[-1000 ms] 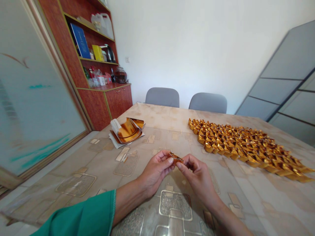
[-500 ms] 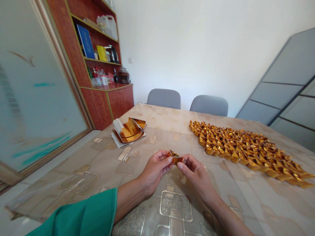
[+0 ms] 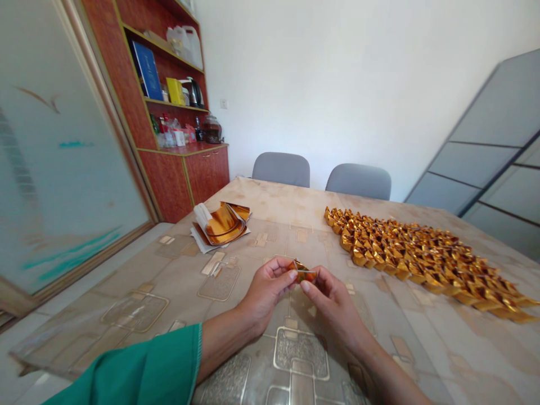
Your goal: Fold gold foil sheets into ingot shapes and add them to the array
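Note:
My left hand [image 3: 265, 291] and my right hand [image 3: 333, 302] meet above the table, both pinching a small folded gold paper piece [image 3: 302, 272] between thumb and fingertips. The piece sits just above the tablecloth, near the table's middle. To the right lies a broad field of several finished gold paper ingots [image 3: 422, 256] set in rows. A stack of gold foil sheets [image 3: 222, 224] with white paper under it lies to the far left of my hands.
The table [image 3: 139, 292] carries a beige patterned cloth. Two grey chairs [image 3: 280, 167] stand at its far side. A red wooden cabinet [image 3: 169, 112] with bottles and a kettle is at the left, with a frosted glass door beside it.
The view has shifted down slightly. My fingers have worked the gold piece a little, and my right thumb now sits closer against it. Nothing else on the table has moved.

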### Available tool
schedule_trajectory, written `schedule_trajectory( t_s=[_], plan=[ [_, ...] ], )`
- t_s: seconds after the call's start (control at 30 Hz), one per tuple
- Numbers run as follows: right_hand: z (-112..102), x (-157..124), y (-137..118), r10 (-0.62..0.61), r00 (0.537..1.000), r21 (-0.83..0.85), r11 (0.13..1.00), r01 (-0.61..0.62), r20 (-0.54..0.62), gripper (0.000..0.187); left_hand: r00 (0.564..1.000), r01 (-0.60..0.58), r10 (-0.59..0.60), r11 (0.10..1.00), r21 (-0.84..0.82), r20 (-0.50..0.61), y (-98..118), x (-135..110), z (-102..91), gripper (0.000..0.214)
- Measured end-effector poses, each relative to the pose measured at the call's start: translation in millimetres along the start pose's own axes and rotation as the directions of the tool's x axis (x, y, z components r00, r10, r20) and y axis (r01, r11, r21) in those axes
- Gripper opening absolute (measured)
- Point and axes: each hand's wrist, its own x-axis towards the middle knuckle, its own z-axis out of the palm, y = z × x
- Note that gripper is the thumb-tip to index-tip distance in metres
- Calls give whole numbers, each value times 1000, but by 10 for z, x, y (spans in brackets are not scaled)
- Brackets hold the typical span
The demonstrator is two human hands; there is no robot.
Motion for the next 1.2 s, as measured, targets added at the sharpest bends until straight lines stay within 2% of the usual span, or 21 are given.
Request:
schedule_trajectory(
  t_s=[0.17,0.3,0.4,0.57,0.67,0.77,0.93,1.07,1.2],
  plan=[
    [19,13,60,-9,999,-49,999,7,-41,31,999,50,-50,999,-18,-4,-4,11,-1,34],
    [-13,35,66,58,998,70,996,-59,19,37,994,107,-107,994,-22,-22,12,32,-10,39],
    [-38,55,77,99,994,120,987,-104,46,39,992,107,-108,994,-30,-57,32,44,-22,41],
    [-50,52,104,53,997,80,995,-57,47,38,990,102,-105,994,-40,-97,38,47,-25,41],
    [-47,34,98,53,996,27,998,-55,75,36,990,118,-121,992,-43,-75,27,35,-12,40],
    [-33,21,68,34,999,-18,999,-34,38,37,989,137,-139,989,-55,-49,12,21,-8,39],
    [-27,25,-2,28,999,21,999,-29,40,40,984,174,-177,982,-80,-32,14,22,-25,38],
    [-56,32,-43,10,1000,25,1000,-10,28,36,990,142,-142,990,-5,-15,30,18,-22,37],
    [-46,24,-50,-14,999,41,999,15,-28,28,992,117,-124,979,167,32,-19,-14,-8,31]
  ],
)
